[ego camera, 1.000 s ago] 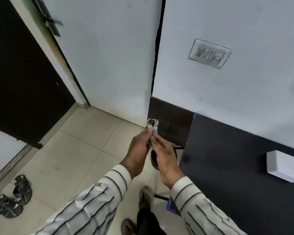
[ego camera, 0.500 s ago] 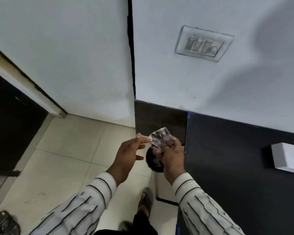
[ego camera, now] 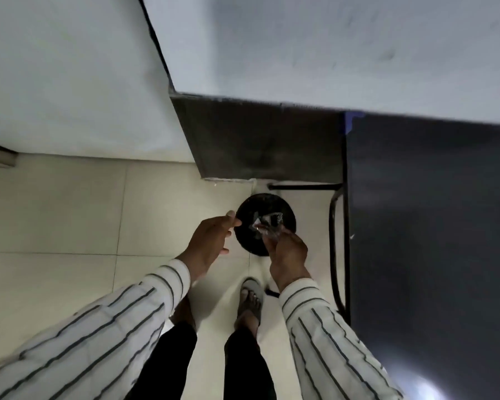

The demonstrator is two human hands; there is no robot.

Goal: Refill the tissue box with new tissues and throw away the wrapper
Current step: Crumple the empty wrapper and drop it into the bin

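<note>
A crumpled clear plastic wrapper (ego camera: 267,225) is pinched in my right hand (ego camera: 286,249), directly above the dark round opening of a black bin (ego camera: 251,209) on the floor. My left hand (ego camera: 211,238) hovers just left of the bin's rim, fingers spread and holding nothing. The tissue box is out of view.
A dark table top (ego camera: 430,226) with a black metal leg frame (ego camera: 337,226) stands at the right. A dark skirting panel (ego camera: 260,140) and white walls close the corner behind the bin. My sandalled feet (ego camera: 250,301) stand on the beige tiles.
My view has tilted down toward the floor. Both hands have dropped from chest height to just over the bin, and my left hand has come off the wrapper.
</note>
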